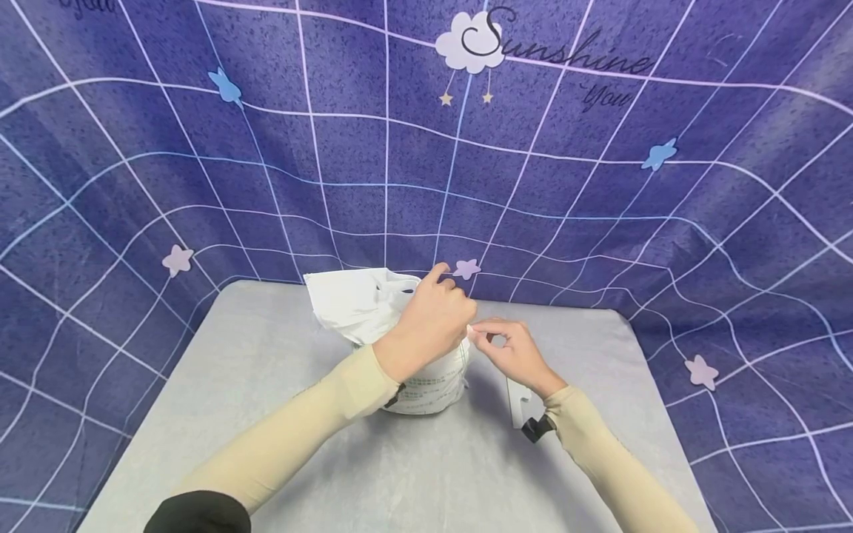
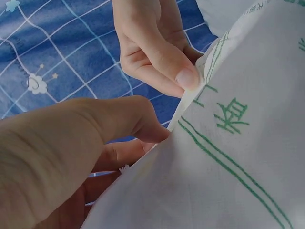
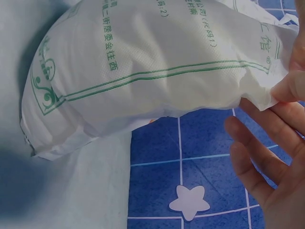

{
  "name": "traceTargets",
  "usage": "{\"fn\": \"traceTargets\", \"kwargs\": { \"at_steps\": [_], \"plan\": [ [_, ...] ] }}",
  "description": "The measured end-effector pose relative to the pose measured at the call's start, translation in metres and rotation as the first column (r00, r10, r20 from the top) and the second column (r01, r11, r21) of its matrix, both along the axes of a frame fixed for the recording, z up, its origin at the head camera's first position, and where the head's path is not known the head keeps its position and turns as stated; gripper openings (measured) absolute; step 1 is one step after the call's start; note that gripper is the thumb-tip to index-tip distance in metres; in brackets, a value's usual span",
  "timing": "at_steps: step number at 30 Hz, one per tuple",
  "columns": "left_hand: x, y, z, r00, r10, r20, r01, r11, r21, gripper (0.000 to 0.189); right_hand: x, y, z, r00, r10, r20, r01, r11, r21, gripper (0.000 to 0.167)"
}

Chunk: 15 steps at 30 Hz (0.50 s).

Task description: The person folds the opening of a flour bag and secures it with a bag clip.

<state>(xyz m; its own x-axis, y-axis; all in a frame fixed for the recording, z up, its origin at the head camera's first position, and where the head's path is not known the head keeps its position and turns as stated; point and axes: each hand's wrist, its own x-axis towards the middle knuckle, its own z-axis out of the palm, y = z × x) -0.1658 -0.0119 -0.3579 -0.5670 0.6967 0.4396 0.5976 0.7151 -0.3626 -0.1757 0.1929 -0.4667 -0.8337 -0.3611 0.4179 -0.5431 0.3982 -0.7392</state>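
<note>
The left hand (image 1: 429,320) and right hand (image 1: 512,352) pinch the printed carrier bag (image 1: 432,381) at its three-o'clock edge. Probably soft and slippery, it should hold best by gathered folds.

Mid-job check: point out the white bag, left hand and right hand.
White bag (image 3: 152,71), right wrist view, on its printed side.
Left hand (image 1: 429,318), head view, middle of the hand.
Right hand (image 1: 513,354), head view, middle of the hand.

Bkdrop (image 1: 426,166): "Sunshine You"; wht bag (image 3: 143,78): grn Chinese txt incl. "代码1".
</note>
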Motion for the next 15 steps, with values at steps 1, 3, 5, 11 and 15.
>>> {"fn": "traceTargets", "kwargs": {
  "at_steps": [1, 3, 5, 11, 15],
  "plan": [
    [-0.0001, -0.0005, 0.0008, 1.000, 0.001, 0.007, -0.001, 1.000, -0.004, 0.019, -0.0001, 0.0000, 0.0005, 1.000, 0.000, 0.003, 0.000, 1.000, 0.002, 0.016],
    [-0.0002, -0.0013, 0.0020, 1.000, 0.000, 0.017, 0.000, 1.000, -0.007, 0.020, -0.0002, 0.0002, 0.0014, 1.000, -0.003, 0.006, 0.002, 1.000, 0.014, 0.017],
    [0.0001, -0.0019, 0.0031, 1.000, -0.002, 0.021, 0.002, 1.000, -0.002, 0.020, -0.0001, 0.0004, 0.0020, 1.000, -0.008, 0.009, 0.007, 1.000, 0.024, 0.017],
    [0.0018, -0.0031, 0.0066, 1.000, 0.003, 0.026, -0.003, 1.000, 0.001, 0.018, 0.0005, 0.0004, 0.0027, 1.000, -0.017, 0.019, 0.017, 0.999, 0.032, 0.016],
    [0.0030, -0.0054, 0.0093, 1.000, 0.009, 0.025, -0.008, 1.000, -0.011, 0.018, 0.0008, 0.0006, 0.0024, 1.000, -0.018, 0.024, 0.017, 0.999, 0.035, 0.017]
  ]
}}
